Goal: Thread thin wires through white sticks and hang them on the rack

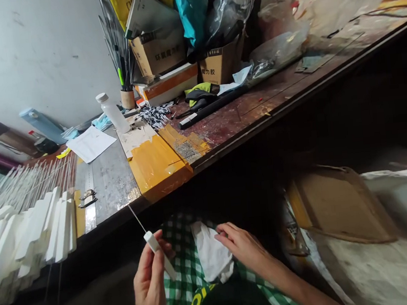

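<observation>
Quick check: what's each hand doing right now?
Left hand: closed on a white stick with a thin wire.
Right hand: open, fingers touching a white cloth.

Place: you're in a small craft workshop.
Signs: your worn, taped bench (161, 163), steel ruler (89, 202), stacked white strips (28, 236), cardboard boxes (159, 51).
</observation>
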`<action>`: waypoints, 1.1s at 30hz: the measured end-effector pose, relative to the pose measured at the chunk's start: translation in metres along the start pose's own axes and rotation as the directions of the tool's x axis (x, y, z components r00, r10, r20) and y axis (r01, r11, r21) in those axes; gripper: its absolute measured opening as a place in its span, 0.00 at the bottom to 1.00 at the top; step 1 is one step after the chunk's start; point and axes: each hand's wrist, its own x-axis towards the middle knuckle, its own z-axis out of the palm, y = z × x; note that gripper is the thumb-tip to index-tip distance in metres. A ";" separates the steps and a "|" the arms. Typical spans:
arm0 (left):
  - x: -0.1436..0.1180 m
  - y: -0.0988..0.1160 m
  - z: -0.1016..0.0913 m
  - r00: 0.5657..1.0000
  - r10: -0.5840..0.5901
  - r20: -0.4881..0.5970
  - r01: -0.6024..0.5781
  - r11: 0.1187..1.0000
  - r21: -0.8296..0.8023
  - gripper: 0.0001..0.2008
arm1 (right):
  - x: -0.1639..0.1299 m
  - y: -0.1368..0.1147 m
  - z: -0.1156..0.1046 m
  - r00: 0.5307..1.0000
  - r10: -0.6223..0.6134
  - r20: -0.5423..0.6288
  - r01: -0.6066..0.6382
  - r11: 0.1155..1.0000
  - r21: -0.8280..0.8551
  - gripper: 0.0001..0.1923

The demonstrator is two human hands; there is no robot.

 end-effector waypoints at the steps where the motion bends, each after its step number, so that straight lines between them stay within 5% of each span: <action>1: 0.000 0.001 -0.010 0.999 0.026 0.036 -0.029 0.996 0.085 0.23 | 0.004 0.006 0.003 0.999 0.029 -0.023 -0.029 1.000 0.006 0.07; 8: -0.004 -0.034 -0.047 0.923 -0.125 0.365 -0.045 0.905 0.423 0.20 | 0.014 0.008 0.014 0.985 0.051 0.163 -0.103 0.938 0.330 0.16; 11: -0.007 -0.040 -0.045 0.882 -0.178 0.436 -0.068 0.868 0.492 0.18 | 0.009 -0.009 0.012 0.952 0.023 0.307 -0.182 0.846 0.501 0.19; 15: -0.010 -0.029 -0.029 0.755 -0.243 0.609 -0.130 0.855 0.502 0.19 | 0.002 -0.027 0.017 0.847 -0.072 0.527 -0.383 0.605 0.698 0.16; 17: -0.011 -0.024 -0.024 0.725 -0.255 0.640 -0.139 0.856 0.498 0.19 | -0.001 -0.031 0.024 0.847 -0.070 0.526 -0.383 0.606 0.697 0.13; 19: -0.013 -0.027 -0.027 0.752 -0.263 0.604 -0.114 0.851 0.513 0.19 | -0.002 -0.031 0.031 0.893 -0.020 0.450 -0.330 0.651 0.684 0.10; 24: -0.018 -0.056 -0.069 0.923 -0.225 0.311 -0.031 0.764 0.645 0.24 | 0.000 -0.021 0.036 0.958 0.089 0.273 -0.261 0.665 0.700 0.10; 28: -0.027 -0.074 -0.095 0.945 -0.138 0.298 -0.124 0.690 0.713 0.15 | 0.001 -0.012 0.039 0.962 0.136 0.237 -0.264 0.680 0.684 0.15; 33: -0.042 -0.099 -0.102 0.969 -0.006 0.247 -0.171 0.708 0.686 0.19 | 0.000 -0.007 0.048 0.961 0.126 0.244 -0.261 0.701 0.663 0.16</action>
